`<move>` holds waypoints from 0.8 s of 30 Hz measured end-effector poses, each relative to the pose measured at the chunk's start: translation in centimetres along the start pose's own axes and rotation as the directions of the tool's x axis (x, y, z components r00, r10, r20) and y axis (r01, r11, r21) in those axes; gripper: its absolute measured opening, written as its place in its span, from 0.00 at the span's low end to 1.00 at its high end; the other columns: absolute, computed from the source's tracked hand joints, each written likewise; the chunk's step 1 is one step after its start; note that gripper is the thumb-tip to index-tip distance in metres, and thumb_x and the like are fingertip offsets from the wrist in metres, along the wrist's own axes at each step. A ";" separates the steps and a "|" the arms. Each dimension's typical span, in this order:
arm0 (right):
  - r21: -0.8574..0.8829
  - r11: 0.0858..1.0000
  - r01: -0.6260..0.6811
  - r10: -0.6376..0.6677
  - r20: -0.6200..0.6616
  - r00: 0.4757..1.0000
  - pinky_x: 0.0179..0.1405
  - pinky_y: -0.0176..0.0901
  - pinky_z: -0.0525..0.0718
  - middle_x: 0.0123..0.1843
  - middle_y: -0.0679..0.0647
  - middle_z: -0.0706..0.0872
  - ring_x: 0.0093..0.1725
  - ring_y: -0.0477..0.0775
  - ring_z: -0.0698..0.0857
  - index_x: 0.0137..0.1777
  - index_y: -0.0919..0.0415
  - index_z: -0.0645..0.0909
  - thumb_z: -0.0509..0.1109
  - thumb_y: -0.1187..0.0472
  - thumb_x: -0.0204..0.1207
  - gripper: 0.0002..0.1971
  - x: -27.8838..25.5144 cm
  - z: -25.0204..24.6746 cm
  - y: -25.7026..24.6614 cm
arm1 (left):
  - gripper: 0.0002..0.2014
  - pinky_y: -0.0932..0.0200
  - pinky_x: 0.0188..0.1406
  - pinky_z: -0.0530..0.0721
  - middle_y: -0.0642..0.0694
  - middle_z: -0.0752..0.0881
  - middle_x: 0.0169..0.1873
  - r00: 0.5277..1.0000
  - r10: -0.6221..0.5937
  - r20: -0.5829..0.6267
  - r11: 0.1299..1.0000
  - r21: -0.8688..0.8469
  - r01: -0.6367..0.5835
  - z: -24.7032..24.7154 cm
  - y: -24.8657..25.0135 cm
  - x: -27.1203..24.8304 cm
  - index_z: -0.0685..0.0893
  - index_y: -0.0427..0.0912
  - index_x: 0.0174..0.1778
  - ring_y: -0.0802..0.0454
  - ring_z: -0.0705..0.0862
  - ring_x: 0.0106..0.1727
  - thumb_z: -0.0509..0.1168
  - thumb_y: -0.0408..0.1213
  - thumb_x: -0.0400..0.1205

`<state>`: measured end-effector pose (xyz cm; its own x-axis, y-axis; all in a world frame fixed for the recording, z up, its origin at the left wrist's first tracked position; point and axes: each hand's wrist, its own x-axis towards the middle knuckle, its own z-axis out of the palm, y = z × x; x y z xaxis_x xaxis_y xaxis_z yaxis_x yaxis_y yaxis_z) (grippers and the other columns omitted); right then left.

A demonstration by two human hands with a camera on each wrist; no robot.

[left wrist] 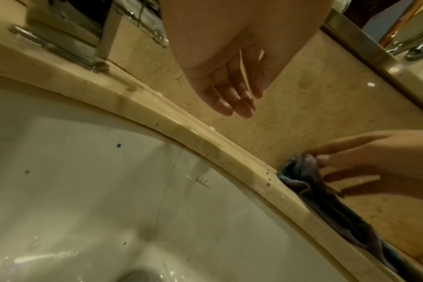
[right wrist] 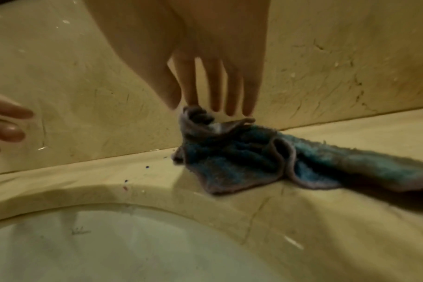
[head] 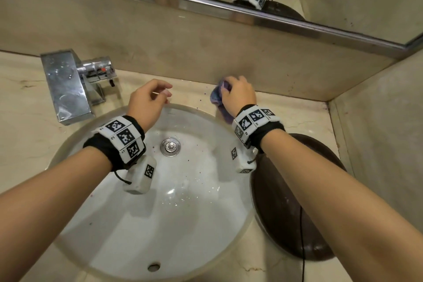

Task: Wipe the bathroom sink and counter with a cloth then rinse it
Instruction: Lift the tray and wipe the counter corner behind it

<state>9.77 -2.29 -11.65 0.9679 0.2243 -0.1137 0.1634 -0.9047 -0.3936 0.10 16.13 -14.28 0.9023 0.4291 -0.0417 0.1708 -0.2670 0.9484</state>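
Loosely, right hand (head: pixel 238 95) fingers (right wrist: pixel 193 89) pinch cloth (right wrist: pixel 242 156).

No word or number can be read. The white sink (head: pixel 187 217) bears a small dark maker's mark (left wrist: pixel 202 184) just below its back rim, too small to make out. The wrist bands (head: pixel 124 137) carry black-and-white square code patterns with tiny unreadable marks beside them.

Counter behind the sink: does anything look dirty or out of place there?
Yes. Small dark and purple specks dot the counter beside the cloth, and more lie in the sink. They look like unwiped dirt.
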 end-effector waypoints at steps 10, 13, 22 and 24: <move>-0.211 0.976 0.060 -0.023 0.174 0.984 0.56 0.50 0.76 0.62 0.57 0.83 0.66 0.64 0.75 0.61 0.50 0.78 0.62 0.53 0.76 0.14 0.4 3.1 -2.1 | 0.10 0.69 0.45 0.80 0.46 0.84 0.41 1.000 0.003 -0.001 1.000 0.020 -0.003 -1.8 -0.7 -0.9 0.83 0.45 0.51 0.73 0.82 0.30 0.60 0.29 0.81; -0.239 0.952 0.190 -0.151 0.172 0.973 0.57 0.53 0.75 0.66 0.53 0.81 0.65 0.63 0.74 0.64 0.47 0.78 0.63 0.58 0.78 0.15 0.1 4.1 -3.2 | 0.09 0.70 0.45 0.80 0.47 0.84 0.41 1.000 0.002 0.001 1.000 0.031 -0.002 -2.5 -1.2 -1.0 0.83 0.45 0.51 0.73 0.82 0.30 0.60 0.29 0.81; 0.178 0.905 0.386 -0.425 0.368 0.827 0.49 0.39 0.84 0.41 0.62 0.91 0.41 0.57 0.88 0.42 0.66 0.90 0.68 0.71 0.73 0.09 -1.3 5.5 -4.4 | 0.09 0.58 0.50 0.82 0.43 0.85 0.42 1.000 0.011 0.019 0.999 0.052 -0.012 -3.0 -1.6 -1.7 0.83 0.45 0.51 0.73 0.83 0.30 0.60 0.28 0.81; 0.271 0.877 0.396 -0.466 0.286 0.837 0.47 0.30 0.81 0.41 0.67 0.91 0.36 0.54 0.85 0.42 0.71 0.90 0.67 0.73 0.71 0.09 -1.8 4.7 -4.0 | 0.10 0.57 0.50 0.82 0.44 0.85 0.42 1.000 0.010 0.017 0.999 0.048 -0.011 -2.9 -1.3 -1.6 0.82 0.47 0.50 0.70 0.83 0.31 0.60 0.29 0.81</move>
<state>6.49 2.61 -14.12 0.6794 0.7133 -0.1721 0.4751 -0.6064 -0.6376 -2.69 18.27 -14.50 0.9104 0.4119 -0.0377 0.1801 -0.3128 0.9326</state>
